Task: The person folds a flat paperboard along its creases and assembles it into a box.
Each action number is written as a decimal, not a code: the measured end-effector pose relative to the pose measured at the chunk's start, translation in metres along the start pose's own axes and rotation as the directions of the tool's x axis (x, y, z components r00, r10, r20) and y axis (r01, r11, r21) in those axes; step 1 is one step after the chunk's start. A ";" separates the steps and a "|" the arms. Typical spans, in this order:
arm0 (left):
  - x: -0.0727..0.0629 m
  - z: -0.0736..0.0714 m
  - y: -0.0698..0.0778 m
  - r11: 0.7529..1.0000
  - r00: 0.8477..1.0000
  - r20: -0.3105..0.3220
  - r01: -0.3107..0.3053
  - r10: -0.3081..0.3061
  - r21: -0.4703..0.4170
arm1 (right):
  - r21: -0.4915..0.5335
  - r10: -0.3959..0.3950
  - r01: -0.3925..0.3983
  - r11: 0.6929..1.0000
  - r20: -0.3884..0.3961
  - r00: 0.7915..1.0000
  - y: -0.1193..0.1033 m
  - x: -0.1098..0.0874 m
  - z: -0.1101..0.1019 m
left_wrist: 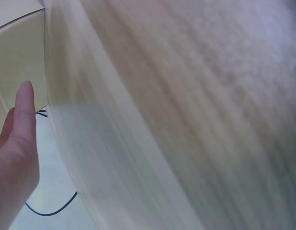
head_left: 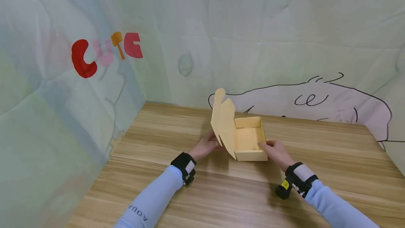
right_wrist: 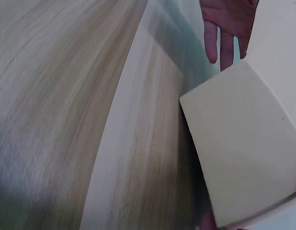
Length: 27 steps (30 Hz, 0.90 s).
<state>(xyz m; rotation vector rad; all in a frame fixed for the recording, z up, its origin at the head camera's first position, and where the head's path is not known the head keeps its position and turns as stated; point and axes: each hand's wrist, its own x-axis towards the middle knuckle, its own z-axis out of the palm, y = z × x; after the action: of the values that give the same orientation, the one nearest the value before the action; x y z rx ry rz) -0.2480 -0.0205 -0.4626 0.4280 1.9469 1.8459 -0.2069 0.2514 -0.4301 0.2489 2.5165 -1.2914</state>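
A small cardboard box (head_left: pixel 251 156) sits on the table with its lid (head_left: pixel 225 124) raised and leaning to the left. Inside it I see only bare cardboard. My right hand (head_left: pixel 278 152) pinches the box's right wall, thumb over the rim and fingers outside. Behind the lid, on its left side, is my left hand (head_left: pixel 205 147), its fingertips partly hidden by the lid. The left wrist view shows that hand (left_wrist: pixel 18 153) with straight fingers beside the cardboard. In the right wrist view the box front (right_wrist: pixel 244 143) stands near, with the left hand's fingers (right_wrist: pixel 226 48) extended beyond it.
The wood-grain table (head_left: pixel 234 192) reaches to a printed cloth backdrop (head_left: pixel 202 38) at the back and left. Dark straps with small cameras (head_left: pixel 282 191) are worn on both wrists.
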 end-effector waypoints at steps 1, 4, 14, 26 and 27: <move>0.001 0.000 -0.001 1.000 1.000 0.002 -0.003 0.003 0.006 | -0.015 -0.010 0.010 1.000 0.000 1.000 0.001 0.000 0.000; 0.002 0.000 -0.001 1.000 1.000 0.006 0.001 -0.001 0.015 | -0.062 -0.036 0.036 0.997 -0.004 0.999 0.004 0.002 -0.001; 0.001 0.003 -0.005 0.971 0.998 0.049 -0.052 0.042 0.231 | -0.091 -0.040 0.040 0.995 0.000 0.999 0.005 0.002 0.003; -0.005 0.012 -0.006 0.955 0.996 0.056 -0.080 0.067 0.285 | 0.087 -0.020 0.015 0.996 0.056 0.998 0.001 -0.005 0.019; -0.005 0.012 -0.006 0.956 0.996 0.059 -0.086 0.072 0.279 | 0.090 -0.016 0.010 0.996 0.065 0.998 0.000 -0.006 0.019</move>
<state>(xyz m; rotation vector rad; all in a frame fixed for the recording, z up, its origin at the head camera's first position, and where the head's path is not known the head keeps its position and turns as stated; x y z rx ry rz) -0.2372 -0.0132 -0.4685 0.6403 2.1956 1.5901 -0.1975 0.2357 -0.4385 0.2069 2.4125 -1.3963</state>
